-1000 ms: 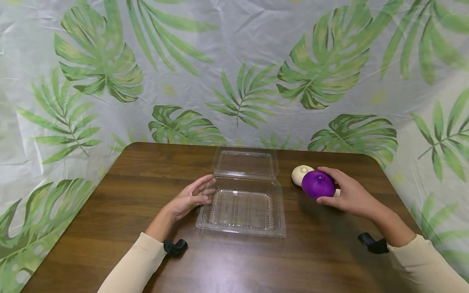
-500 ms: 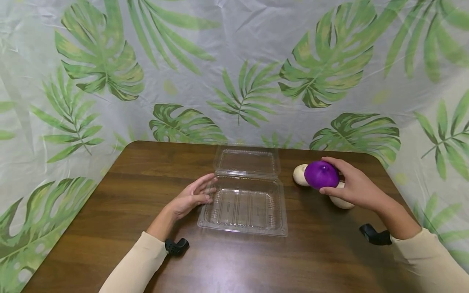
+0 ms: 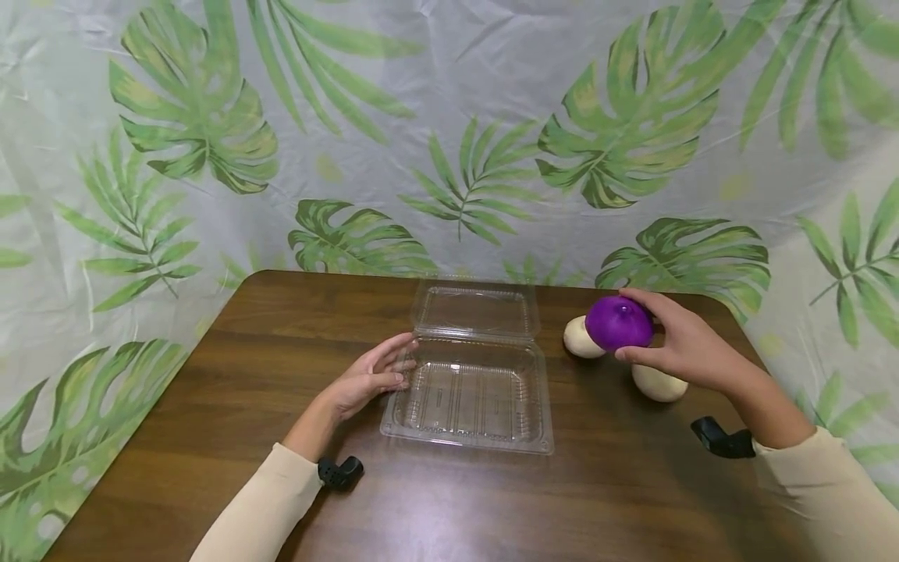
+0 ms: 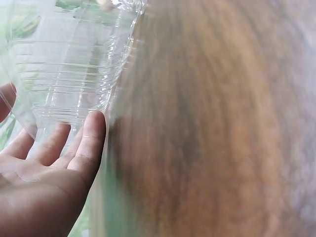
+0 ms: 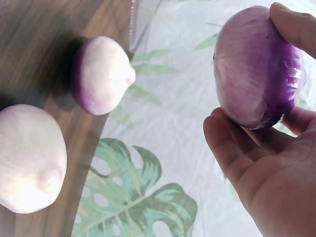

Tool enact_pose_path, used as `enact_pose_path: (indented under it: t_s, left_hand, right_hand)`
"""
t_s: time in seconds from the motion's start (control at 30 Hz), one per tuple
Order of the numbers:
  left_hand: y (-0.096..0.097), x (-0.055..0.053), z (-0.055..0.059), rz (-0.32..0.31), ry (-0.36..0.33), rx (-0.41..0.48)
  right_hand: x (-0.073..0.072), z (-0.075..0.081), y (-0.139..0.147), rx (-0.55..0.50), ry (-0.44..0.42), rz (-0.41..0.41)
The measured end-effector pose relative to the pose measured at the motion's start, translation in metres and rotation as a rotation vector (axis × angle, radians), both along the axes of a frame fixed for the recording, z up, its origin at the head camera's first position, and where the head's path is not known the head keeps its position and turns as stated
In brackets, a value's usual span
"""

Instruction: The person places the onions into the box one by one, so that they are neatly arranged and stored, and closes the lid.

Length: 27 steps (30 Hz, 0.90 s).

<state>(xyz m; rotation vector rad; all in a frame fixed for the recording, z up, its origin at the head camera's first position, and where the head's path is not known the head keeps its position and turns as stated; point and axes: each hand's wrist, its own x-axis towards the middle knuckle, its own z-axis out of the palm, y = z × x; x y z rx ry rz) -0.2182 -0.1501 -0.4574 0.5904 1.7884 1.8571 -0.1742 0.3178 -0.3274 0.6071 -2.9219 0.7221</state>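
My right hand (image 3: 681, 339) holds a purple onion (image 3: 620, 324) between thumb and fingers, raised above the table. Its glossy skin shows in the right wrist view, where the onion (image 5: 259, 66) sits at the fingertips. Two pale onions lie under and beside that hand: one pale onion (image 3: 582, 339) to the left, partly covered by the purple one, and another pale onion (image 3: 659, 383) nearer me. My left hand (image 3: 365, 381) rests its extended fingers against the left side of a clear plastic clamshell container (image 3: 467, 445). The container stands with its lid (image 3: 472, 312) folded back.
The brown wooden table (image 3: 449, 507) runs back to a hanging cloth (image 3: 492, 47) printed with green leaves. A black wrist camera (image 3: 340, 472) sits on my left wrist, and another black camera (image 3: 719, 439) on my right.
My right hand has lifted the purple onion up and slightly right, uncovering the nearer pale onion. The left hand and container stay practically in place.
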Motion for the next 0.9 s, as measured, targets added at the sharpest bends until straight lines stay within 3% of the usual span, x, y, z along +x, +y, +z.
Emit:
enact_pose_path:
  t_s: [0.33,0.9]
  left_hand:
    - [0.000,-0.001,0.000,0.004,0.003,-0.007]
    - [0.001,-0.001,-0.003,0.017,-0.016,0.010]
  right_hand:
    - [-0.007,0.006,-0.008,-0.015,-0.044,0.025]
    - [-0.018,0.021,-0.010,-0.003,-0.042,0.066]
